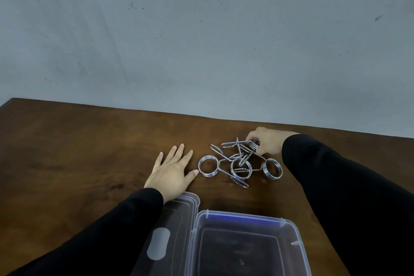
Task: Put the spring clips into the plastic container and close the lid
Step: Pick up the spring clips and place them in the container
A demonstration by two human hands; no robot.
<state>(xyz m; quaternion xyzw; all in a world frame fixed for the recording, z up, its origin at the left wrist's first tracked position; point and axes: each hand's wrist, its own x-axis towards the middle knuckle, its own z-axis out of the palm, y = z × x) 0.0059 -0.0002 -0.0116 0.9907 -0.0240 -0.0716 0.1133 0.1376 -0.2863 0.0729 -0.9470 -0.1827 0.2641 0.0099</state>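
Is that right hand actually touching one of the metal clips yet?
Touching. In the head view, the right hand has its fingertips closed around the coil of the farthest spring clip in the pile, with no gap showing between them.

Shiny chrome-like metal spring clips (239, 163) lie on a dark brown wooden table (89, 141) with a soft sheen. The container (244, 242) and its lid (172, 226) are clear, smooth plastic. Black matt cloth sleeves (336, 181). Wall (201, 40) matt, scuffed grey.

Dark wooden table (89, 141) against scuffed pale grey wall (201, 40)
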